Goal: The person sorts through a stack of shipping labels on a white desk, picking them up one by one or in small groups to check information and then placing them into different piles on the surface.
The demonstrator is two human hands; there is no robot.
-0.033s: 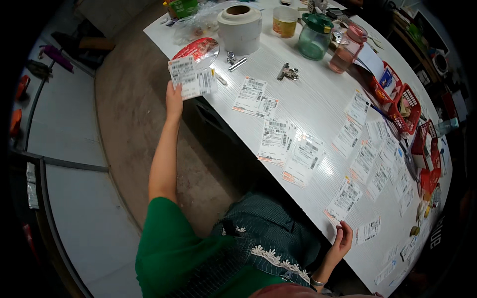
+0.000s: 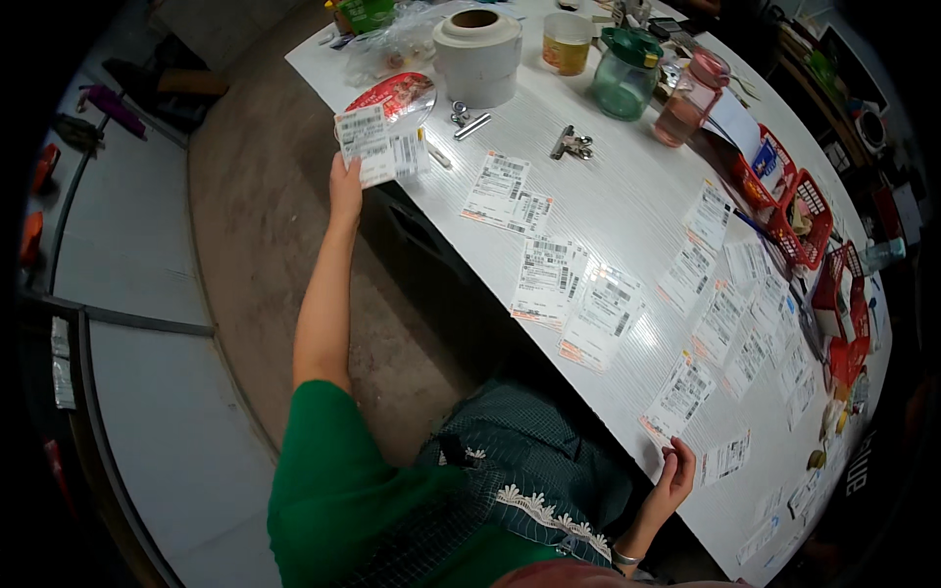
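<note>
overhead, you sit at a long white table (image 2: 627, 196) with a faint woven grain, one bare arm reaching out from a green sleeve. your left hand (image 2: 345, 188) is closed around a small stack of printed labels (image 2: 377, 147), pinched at the lower edge and held up just past the table's near edge, beside a round red packet (image 2: 397, 95). how many sheets are in the stack is too small to tell. your right hand (image 2: 674, 475) rests at the table's near edge with fingers loosely curled, holding nothing, just beside one flat label (image 2: 727, 458). three pairs of paper labels (image 2: 549, 274) lie flat in a row nearest you, and many more spread to the right, too many to count. further off stand one thick white label roll (image 2: 477, 57), one green glass jar (image 2: 624, 75), one pink bottle (image 2: 692, 96), one metal clip (image 2: 571, 144) and three red wire baskets (image 2: 806, 214).
</note>
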